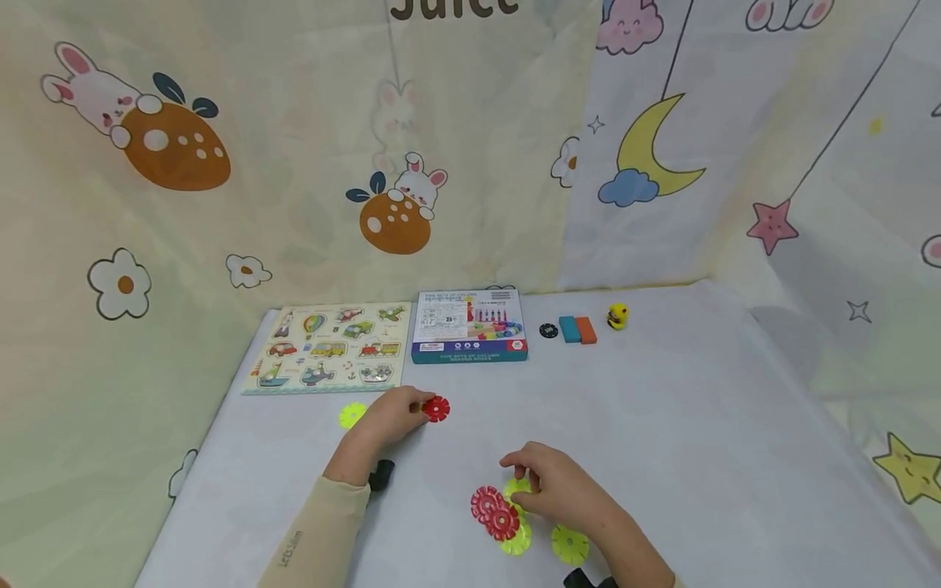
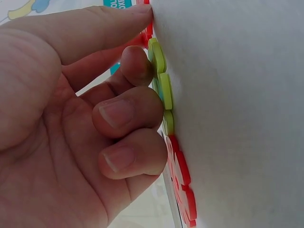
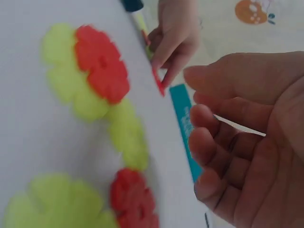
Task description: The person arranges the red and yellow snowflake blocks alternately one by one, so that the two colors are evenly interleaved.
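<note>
In the head view my left hand (image 1: 390,418) pinches the edge of a red flower-shaped disc (image 1: 437,408) between thumb and index finger, flat against the table. Its other fingers curl over a row of yellow-green discs (image 2: 165,90) and red discs (image 2: 184,175), seen edge-on in the left wrist view. A yellow-green disc (image 1: 352,414) peeks out left of that hand. Over the near table, my right hand (image 1: 562,482) hovers with loosely bent fingers, holding nothing. Beside it lie overlapping red discs (image 1: 496,513) on yellow-green discs (image 1: 518,539), plus a separate yellow-green disc (image 1: 569,545).
At the back lie a picture puzzle board (image 1: 334,347) and a boxed bead set (image 1: 469,327). Right of them are a black round chip (image 1: 548,331), a blue block (image 1: 569,329), an orange block (image 1: 586,330) and a small yellow figure (image 1: 617,316). Printed curtains surround the white table (image 1: 698,457).
</note>
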`<state>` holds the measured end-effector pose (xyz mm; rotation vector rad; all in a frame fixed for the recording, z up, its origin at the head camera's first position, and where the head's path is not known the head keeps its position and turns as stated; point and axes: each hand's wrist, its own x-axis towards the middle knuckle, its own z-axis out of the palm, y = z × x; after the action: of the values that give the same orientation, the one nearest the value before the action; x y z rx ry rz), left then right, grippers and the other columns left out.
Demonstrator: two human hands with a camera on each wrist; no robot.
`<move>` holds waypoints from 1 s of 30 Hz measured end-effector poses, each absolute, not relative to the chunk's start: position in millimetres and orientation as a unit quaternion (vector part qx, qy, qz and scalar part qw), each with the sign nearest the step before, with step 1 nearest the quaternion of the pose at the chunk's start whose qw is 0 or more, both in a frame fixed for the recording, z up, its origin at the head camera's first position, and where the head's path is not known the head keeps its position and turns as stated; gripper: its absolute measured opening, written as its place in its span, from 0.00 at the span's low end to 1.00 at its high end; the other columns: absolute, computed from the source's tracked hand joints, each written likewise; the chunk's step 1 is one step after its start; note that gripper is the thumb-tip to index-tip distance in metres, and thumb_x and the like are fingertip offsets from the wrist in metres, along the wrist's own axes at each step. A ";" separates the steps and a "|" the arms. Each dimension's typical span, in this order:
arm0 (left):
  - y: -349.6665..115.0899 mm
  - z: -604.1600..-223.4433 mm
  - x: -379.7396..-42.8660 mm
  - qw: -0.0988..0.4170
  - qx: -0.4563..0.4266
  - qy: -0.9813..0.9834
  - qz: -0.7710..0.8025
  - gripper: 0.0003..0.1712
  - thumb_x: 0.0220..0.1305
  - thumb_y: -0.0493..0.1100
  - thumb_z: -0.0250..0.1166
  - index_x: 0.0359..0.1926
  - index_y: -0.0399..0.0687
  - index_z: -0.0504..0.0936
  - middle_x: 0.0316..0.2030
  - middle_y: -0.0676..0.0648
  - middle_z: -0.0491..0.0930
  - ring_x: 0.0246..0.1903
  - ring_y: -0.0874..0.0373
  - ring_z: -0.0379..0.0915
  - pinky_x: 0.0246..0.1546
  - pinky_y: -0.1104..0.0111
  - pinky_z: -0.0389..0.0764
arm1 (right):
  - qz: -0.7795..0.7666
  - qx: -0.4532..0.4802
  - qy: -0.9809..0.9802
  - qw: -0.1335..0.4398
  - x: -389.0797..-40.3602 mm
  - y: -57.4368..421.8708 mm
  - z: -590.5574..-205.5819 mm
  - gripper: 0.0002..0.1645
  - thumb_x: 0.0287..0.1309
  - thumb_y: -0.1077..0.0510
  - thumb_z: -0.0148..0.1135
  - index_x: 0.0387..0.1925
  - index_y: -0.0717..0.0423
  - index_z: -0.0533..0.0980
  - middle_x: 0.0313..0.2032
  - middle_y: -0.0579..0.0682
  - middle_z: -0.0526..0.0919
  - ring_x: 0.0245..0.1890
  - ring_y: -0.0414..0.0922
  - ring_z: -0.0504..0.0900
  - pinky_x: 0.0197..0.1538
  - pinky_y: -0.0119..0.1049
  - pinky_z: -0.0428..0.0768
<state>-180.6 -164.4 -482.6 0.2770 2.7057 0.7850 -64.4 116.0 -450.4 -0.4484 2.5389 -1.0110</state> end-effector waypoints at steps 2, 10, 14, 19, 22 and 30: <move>-164.3 -482.9 -180.9 0.157 0.096 0.944 0.275 0.24 0.58 0.45 0.68 0.57 0.57 0.79 0.29 0.49 0.72 0.34 0.56 0.67 0.31 0.65 0.69 | -0.343 -0.158 0.907 0.189 -61.9 121.7 -459.3 0.24 0.47 0.52 0.72 0.49 0.49 0.79 0.32 0.42 0.73 0.30 0.41 0.71 0.31 0.31 0.73; -167.0 -483.7 -181.1 0.155 0.087 0.945 0.275 0.22 0.58 0.45 0.67 0.56 0.57 0.80 0.27 0.48 0.71 0.33 0.56 0.67 0.30 0.65 0.69 | -0.301 -0.163 0.925 0.166 -64.3 124.6 -477.8 0.21 0.43 0.49 0.74 0.41 0.49 0.79 0.29 0.41 0.70 0.29 0.38 0.68 0.32 0.33 0.70; -168.5 -484.6 -179.6 0.153 0.089 0.943 0.281 0.22 0.59 0.44 0.67 0.55 0.56 0.80 0.26 0.48 0.70 0.31 0.56 0.67 0.29 0.64 0.68 | -0.317 -0.133 0.921 0.183 -66.7 121.8 -476.6 0.22 0.41 0.49 0.76 0.37 0.49 0.76 0.30 0.43 0.70 0.29 0.40 0.68 0.33 0.35 0.70; -168.3 -486.8 -178.9 0.152 0.087 0.943 0.283 0.22 0.58 0.45 0.67 0.56 0.57 0.80 0.27 0.48 0.71 0.32 0.56 0.67 0.29 0.65 0.68 | -0.350 -0.115 0.907 0.204 -70.4 121.5 -473.1 0.20 0.40 0.51 0.76 0.31 0.49 0.73 0.26 0.45 0.72 0.24 0.42 0.70 0.27 0.35 0.70; -168.0 -487.6 -179.9 0.153 0.086 0.943 0.283 0.22 0.58 0.45 0.67 0.56 0.57 0.80 0.27 0.48 0.70 0.32 0.55 0.67 0.29 0.65 0.68 | -0.384 -0.123 0.889 0.218 -76.0 123.9 -467.6 0.17 0.43 0.53 0.75 0.29 0.49 0.73 0.23 0.46 0.72 0.22 0.42 0.70 0.24 0.34 0.70; -164.9 -489.3 -182.0 0.147 0.103 0.945 0.274 0.22 0.59 0.44 0.66 0.56 0.56 0.80 0.27 0.49 0.70 0.32 0.56 0.67 0.29 0.64 0.67 | -0.463 -0.132 0.843 0.240 -99.7 134.8 -433.8 0.18 0.51 0.55 0.70 0.45 0.47 0.78 0.33 0.50 0.76 0.24 0.46 0.80 0.29 0.37 0.79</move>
<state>-182.0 -164.9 -489.3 0.2972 2.7192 0.7871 -99.7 134.8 -433.8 -0.3605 2.3063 -1.2685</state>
